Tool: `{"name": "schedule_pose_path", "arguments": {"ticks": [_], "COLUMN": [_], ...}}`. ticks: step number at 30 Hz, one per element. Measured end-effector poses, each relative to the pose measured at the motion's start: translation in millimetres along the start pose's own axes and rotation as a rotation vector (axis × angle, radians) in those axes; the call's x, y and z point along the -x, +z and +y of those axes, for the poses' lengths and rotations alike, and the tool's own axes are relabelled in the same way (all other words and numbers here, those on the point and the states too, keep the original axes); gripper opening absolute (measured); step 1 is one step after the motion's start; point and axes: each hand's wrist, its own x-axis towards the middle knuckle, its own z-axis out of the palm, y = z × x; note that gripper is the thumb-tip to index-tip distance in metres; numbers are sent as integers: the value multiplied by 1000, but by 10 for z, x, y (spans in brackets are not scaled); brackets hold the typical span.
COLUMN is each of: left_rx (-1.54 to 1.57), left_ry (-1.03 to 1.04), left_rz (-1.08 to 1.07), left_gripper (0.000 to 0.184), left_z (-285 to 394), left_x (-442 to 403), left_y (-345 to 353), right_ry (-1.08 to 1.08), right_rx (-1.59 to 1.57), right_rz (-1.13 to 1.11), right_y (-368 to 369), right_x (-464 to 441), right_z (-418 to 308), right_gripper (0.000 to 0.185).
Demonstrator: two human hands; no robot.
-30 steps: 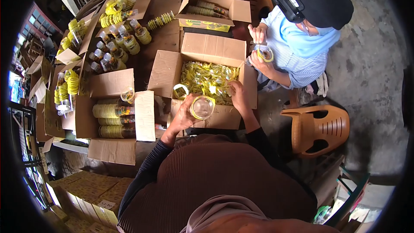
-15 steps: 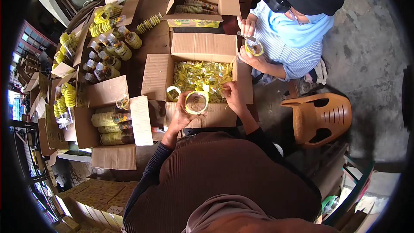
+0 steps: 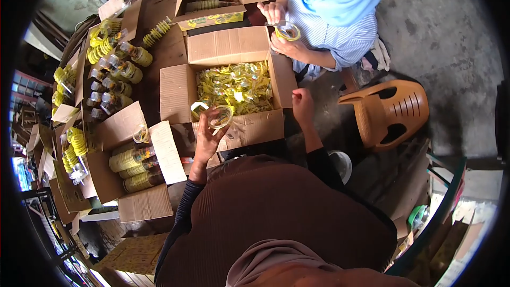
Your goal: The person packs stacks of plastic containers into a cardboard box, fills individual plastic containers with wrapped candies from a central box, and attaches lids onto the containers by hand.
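My left hand [image 3: 209,134] is wrapped round a transparent plastic cup [image 3: 220,117], its open rim tilted up toward me. The cup is over the near left corner of an open cardboard box [image 3: 228,47]. Inside that box lies a heap of crinkled yellow and see-through plastic pieces [image 3: 234,87]. A whitish ring-shaped item [image 3: 198,109] is beside my left fingers at the box's left edge. To the right of the box is my right hand [image 3: 303,107], its fingers curled closed; whatever they hold, if anything, is hidden.
Another person's hands [image 3: 287,45] hold a yellow-rimmed cup [image 3: 288,31] across the table. Stacked cups lie in a carton [image 3: 146,204] at left and a lemon-printed carton [image 3: 212,19] behind. Several filled bottle-like cups [image 3: 114,82] stand at left. A brown plastic chair [image 3: 393,114] is at right.
My right hand has moved from above the yellow pieces to outside the box's right side. The cup in my left hand is tilted differently. The whole view has shifted with my head.
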Motion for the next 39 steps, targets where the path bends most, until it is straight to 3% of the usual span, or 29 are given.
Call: {"name": "schedule_pose_path", "arguments": {"ticks": [2,3,4,6,7,9,12,14,21,23,26,33,35,37,39], "left_rx": [-49,-15,-13,-95,-59,-22,2,-121,-101,-171,-117,-129,-306,-228,-151], "left_ry": [14,-116,-115,51,47,36,3,92,68,150,47,72,175,105,37], "left_rz": [-10,-9,-17,-61,-85,-92,-99,-166,-163,-150,-133,-138,-166,-159,-143], "left_gripper": [46,33,33,24,18,18,17,22,22,21,19,20,16,17,17], "left_z": [-45,136,89,-96,-148,-126,-45,-33,-103,-66,88,59,57,46,84], "left_x": [23,5,20,63,80,108,137,158,201,194,209,178,150,165,161], "left_y": [-18,-19,-22,-37,-21,-4,8,-20,-48,-49,-5,40,37,71,99], "right_ry": [86,236,241,452,457,556,718,747,795,846,933,1054,1033,1006,931], "right_rx": [120,128,131,213,212,279,318,331,417,407,380,215,216,216,176], "right_rz": [124,66,71,-50,-44,-189,-149,-173,-110,-118,-76,55,56,52,75], "right_y": [-38,-58,-43,94,171,305,468,549,493,429,404,399,431,459,444], "right_x": [194,309,436,752,889,1081,1217,1246,1366,1358,1413,1630,1690,1753,1742], "right_z": [263,346,426,753,871,941,848,892,738,676,650,839,998,1167,1170], "right_gripper": [8,8,8,14,14,23,30,32,38,40,41,44,48,52,39]}}
